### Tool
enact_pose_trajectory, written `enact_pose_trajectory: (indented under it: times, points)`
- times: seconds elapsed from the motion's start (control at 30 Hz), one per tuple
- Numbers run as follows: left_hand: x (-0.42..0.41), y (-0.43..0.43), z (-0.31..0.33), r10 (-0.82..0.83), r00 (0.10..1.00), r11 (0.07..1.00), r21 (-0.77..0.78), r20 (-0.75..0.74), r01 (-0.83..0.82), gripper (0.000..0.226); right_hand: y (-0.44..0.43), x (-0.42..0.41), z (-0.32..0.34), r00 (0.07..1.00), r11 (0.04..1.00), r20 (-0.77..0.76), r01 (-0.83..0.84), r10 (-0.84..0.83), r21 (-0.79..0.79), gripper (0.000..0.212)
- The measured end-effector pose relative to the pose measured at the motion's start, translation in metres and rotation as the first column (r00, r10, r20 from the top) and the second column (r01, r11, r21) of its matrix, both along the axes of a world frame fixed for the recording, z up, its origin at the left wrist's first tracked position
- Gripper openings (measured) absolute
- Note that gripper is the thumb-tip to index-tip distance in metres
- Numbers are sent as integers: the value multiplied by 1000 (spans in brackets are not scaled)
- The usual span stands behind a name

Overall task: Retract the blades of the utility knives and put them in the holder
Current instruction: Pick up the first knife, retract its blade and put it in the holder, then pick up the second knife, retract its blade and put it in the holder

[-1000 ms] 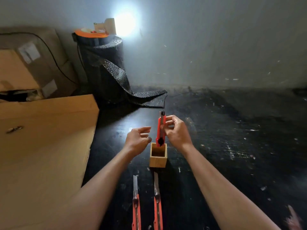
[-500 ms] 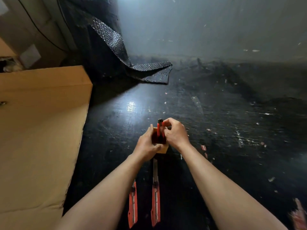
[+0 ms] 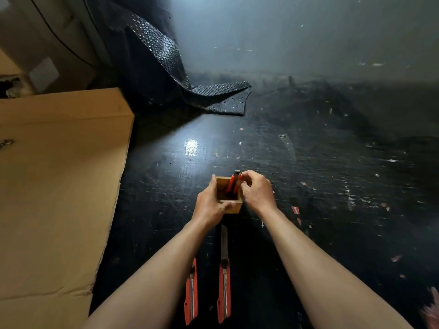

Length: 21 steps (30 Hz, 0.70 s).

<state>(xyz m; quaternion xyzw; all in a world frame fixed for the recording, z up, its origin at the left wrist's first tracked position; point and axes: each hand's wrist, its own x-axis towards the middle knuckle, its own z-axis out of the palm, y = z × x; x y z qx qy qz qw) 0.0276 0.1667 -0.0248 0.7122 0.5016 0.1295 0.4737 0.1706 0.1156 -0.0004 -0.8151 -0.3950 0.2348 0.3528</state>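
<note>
A small square wooden holder (image 3: 234, 207) stands on the black table (image 3: 308, 174). My left hand (image 3: 209, 205) grips its left side and front. A red utility knife (image 3: 234, 184) stands inside the holder, leaning toward the far right corner, and my right hand (image 3: 255, 192) pinches its upper end. Two more red utility knives lie below the holder with blades pointing at it: the right one (image 3: 223, 281) shows a long extended blade, the left one (image 3: 191, 295) is partly hidden under my left forearm.
A large cardboard box (image 3: 54, 186) fills the left side. A roll of black textured sheet (image 3: 166, 62) unrolls onto the table at the back. A grey wall rises behind. Small scraps dot the table on the right.
The knife went down into the holder. My left hand closed around the holder's side. The camera tilted downward and nearer.
</note>
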Motion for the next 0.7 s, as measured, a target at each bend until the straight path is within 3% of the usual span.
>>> enact_pose_trajectory:
  times: [0.27, 0.47, 0.57, 0.7]
  points:
    - [-15, -7, 13, 75, 995, 996, 57, -71, -71, 107, -19, -1, 15, 999, 999, 22, 33, -33, 0, 29]
    - [-51, -50, 19, 140, 987, 986, 106, -77, -132, 68, -65, -32, 6, 999, 994, -20, 26, -28, -108, 36]
    - [-68, -76, 14, 94, 984, 993, 80, -148, -83, 45, -90, -54, -7, 998, 974, -63, 4, -19, -226, 36]
    - [-83, -106, -1, -20, 964, 998, -59, -265, 5, 45, -122, -77, -27, 993, 915, -111, -79, 38, -395, 41]
